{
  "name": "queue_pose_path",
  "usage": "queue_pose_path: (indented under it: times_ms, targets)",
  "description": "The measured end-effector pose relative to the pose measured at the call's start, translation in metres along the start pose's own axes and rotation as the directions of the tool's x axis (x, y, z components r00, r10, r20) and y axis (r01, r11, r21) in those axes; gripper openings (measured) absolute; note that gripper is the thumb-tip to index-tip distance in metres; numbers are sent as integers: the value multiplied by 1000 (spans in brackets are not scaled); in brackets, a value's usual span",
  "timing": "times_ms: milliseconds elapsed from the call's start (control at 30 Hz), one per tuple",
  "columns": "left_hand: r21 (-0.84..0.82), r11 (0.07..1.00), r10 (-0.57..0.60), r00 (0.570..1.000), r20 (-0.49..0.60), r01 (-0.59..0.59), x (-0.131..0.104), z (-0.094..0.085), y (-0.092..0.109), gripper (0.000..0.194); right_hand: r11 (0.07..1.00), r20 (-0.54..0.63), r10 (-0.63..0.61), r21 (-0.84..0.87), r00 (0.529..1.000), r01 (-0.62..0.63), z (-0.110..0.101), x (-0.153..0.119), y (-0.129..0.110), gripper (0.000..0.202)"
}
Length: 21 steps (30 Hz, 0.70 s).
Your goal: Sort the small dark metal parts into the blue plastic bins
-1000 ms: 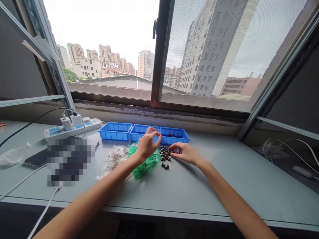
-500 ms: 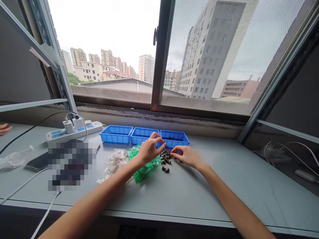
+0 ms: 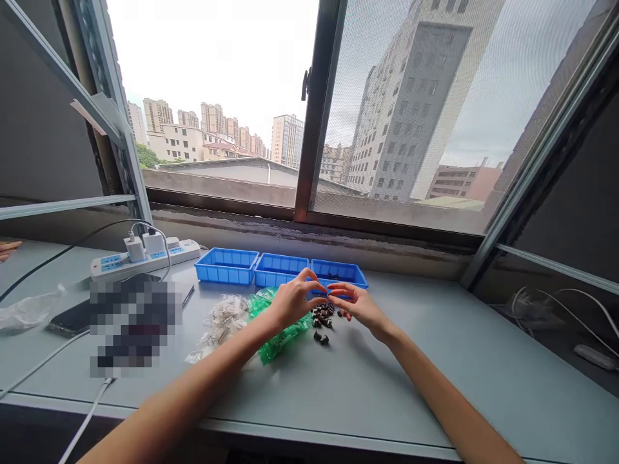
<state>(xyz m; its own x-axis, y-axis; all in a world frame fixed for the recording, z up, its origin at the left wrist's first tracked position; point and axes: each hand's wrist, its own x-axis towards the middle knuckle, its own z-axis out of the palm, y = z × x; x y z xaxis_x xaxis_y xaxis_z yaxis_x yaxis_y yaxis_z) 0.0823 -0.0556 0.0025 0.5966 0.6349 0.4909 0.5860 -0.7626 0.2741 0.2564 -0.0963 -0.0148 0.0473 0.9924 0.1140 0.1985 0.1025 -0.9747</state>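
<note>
My left hand (image 3: 296, 300) is over the right part of a pile of green bags (image 3: 275, 332), its thumb and fingers curved toward my right hand. My right hand (image 3: 356, 308) is pinched, its fingertips meeting those of my left hand above a small heap of dark knobby parts (image 3: 323, 314). Whatever lies between the fingertips is too small to make out. Two dark parts (image 3: 321, 338) lie just in front of the heap. Clear bags (image 3: 225, 316) lie left of the green ones. Behind my hands, the right blue tray (image 3: 345, 274) holds a few dark parts.
Two more blue trays (image 3: 227, 267) stand in the row, left of the right one. A power strip (image 3: 145, 259) with plugs, a phone (image 3: 72, 316) and cables lie at the left. Another person's hand (image 3: 8, 250) shows at the far left edge. A window rises behind the table.
My hands have come together, fingertip to fingertip; before, they were apart, with my right hand at the edge of the heap. The camera view has tilted up slightly.
</note>
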Motion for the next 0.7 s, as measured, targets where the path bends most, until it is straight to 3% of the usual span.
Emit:
queue_pose_path:
  times_ms: [400,700]
  targets:
    - [-55,997,54,998,-25,-55,0,1,0,18,994,110,34,96,993,-45,7,-5,-5,59]
    - [-57,998,-13,999,-41,10,0,-2,0,16,967,67,85,234,994,-99,9,-2,-2,55]
